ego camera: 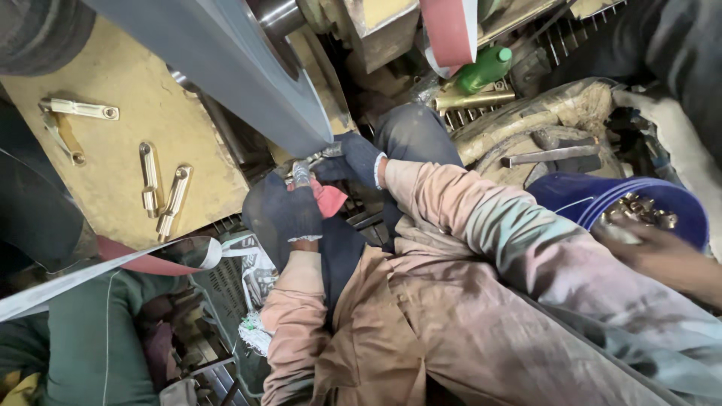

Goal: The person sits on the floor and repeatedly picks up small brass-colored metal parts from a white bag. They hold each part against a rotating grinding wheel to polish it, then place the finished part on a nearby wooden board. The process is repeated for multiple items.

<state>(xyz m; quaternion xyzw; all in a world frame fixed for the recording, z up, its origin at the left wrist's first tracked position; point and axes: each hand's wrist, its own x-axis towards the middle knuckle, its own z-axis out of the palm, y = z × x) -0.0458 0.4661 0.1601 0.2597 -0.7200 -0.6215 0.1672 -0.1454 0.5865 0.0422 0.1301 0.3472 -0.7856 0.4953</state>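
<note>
Both my hands wear dark gloves and hold one small metal part [304, 170] against the lower edge of a grey sanding belt [248, 71]. My left hand [286, 214] grips the part from below, with a red cloth [329, 199] tucked beside it. My right hand [350, 159] closes on the part's far end, right under the belt. My sleeves are dusty pink.
Several brass parts [162, 188] lie on a yellowish plate [120, 154] at left. A blue bucket [594, 197] of brass pieces stands at right, with another person's hand [662, 252] in it. A green bottle [481, 69] and sacks lie behind. A second belt [90, 271] crosses lower left.
</note>
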